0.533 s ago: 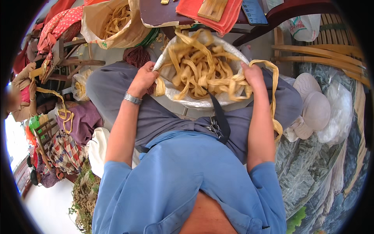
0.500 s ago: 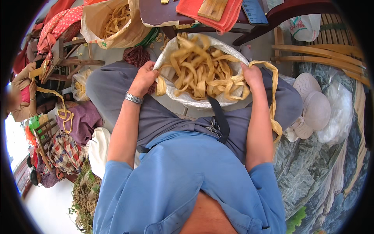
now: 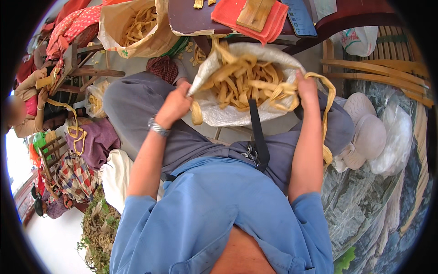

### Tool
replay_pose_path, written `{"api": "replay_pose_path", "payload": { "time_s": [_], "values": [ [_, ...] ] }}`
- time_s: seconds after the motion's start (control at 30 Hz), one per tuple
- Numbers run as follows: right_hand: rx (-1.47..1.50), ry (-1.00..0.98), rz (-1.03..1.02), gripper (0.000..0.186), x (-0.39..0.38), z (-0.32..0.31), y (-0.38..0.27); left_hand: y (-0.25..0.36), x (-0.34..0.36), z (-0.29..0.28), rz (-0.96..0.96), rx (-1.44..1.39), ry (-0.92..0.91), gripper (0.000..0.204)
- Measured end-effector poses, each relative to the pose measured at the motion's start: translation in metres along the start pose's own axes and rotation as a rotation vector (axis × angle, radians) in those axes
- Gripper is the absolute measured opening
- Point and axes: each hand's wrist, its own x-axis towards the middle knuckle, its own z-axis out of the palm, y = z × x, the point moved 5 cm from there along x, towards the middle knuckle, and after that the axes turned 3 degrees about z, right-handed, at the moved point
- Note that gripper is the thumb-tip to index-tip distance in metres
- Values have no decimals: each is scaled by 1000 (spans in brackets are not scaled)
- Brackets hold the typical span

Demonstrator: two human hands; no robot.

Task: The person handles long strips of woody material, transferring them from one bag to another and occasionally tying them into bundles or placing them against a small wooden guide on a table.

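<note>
A white woven sack (image 3: 223,118) stands open between my knees, filled with long yellow-brown fibre strips (image 3: 232,86). My left hand (image 3: 178,101) is closed on the sack's left rim, a short strip end hanging beside it. On the far right of the rim, my right hand (image 3: 307,91) grips the sack too. One long strip (image 3: 326,98) hangs outside the sack past my right forearm, down over my thigh. A black strap (image 3: 258,137) runs from my waist to the front of the sack.
A dark red table (image 3: 187,20) ahead bears red cloths (image 3: 223,16), a wooden block (image 3: 255,14) and a phone (image 3: 300,17). Another sack of strips (image 3: 139,32) stands far left. Wooden slats (image 3: 365,64) and pale shoes (image 3: 368,134) lie right. A person (image 3: 29,102) holds a strip at left.
Both hands have shifted right with the sack. The left side of the sack has tilted and its mouth has narrowed, and the strips inside have moved.
</note>
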Motion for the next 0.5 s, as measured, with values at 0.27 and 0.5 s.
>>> {"api": "replay_pose_path", "payload": {
  "time_s": [0.27, 0.5],
  "values": [
    [-436, 35, -28, 55, -70, -15, -22, 67, 20, -8, 291, 366, 189, 53],
    [19, -100, -167, 45, -147, -29, -60, 120, 83, 27, 726, 841, 139, 51]
  ]
}}
